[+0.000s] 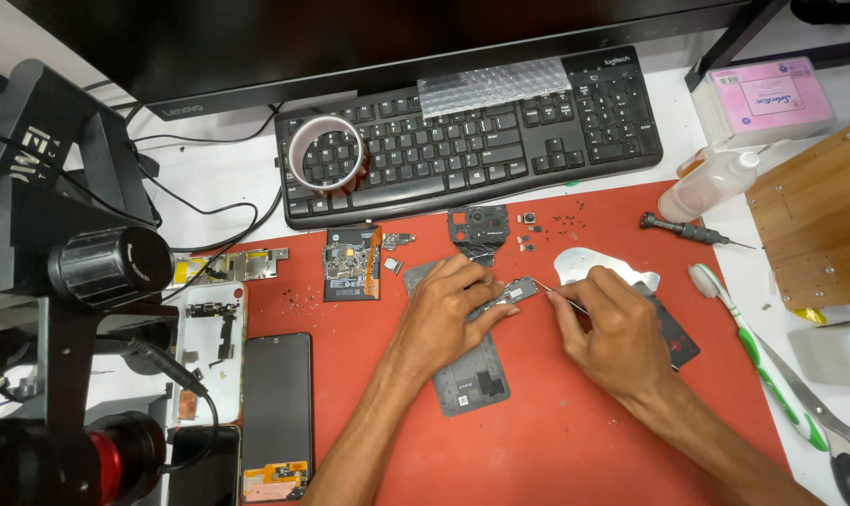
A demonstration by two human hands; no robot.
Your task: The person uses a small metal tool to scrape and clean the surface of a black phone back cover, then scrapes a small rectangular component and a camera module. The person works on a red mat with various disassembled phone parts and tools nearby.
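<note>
On the red mat point(575, 431), centre: left hand point(448, 314), fingers closed on a small grey phone component point(512, 294), held over a grey phone frame point(470, 379). Right hand point(608, 323), fingers pinched on thin tweezers point(558, 297), tip touching the component. Nearby: circuit board point(352, 263) to the left, black camera bracket point(479, 225) above, black keyboard point(481, 131) beyond, screwdriver point(689, 230) and green-white toothbrush point(753, 351) at right.

Small grey circuit board point(514, 294), fingertip-pinched.

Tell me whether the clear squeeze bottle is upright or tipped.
Tipped: the clear squeeze bottle lies on its side on the white table, nozzle pointing up-right.
</note>
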